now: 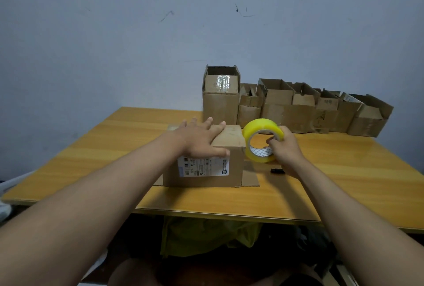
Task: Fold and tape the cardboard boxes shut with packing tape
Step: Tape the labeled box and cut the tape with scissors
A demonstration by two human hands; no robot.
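A closed cardboard box (230, 171) with a white shipping label on its near side stands on the table's middle. My left hand (202, 140) lies flat on its top, fingers spread and straight, thumb over the near edge. Just right of the box, my right hand (285, 148) grips a yellow roll of packing tape (260, 128), fingers hooked through its core, the roll held upright beside the box's top right corner.
A row of several open cardboard boxes (289, 106) lines the back right of the wooden table (114, 148) against the wall. A small black object (276, 171) lies on the table under my right wrist. A flat cardboard flap (250, 179) sticks out at the box's base.
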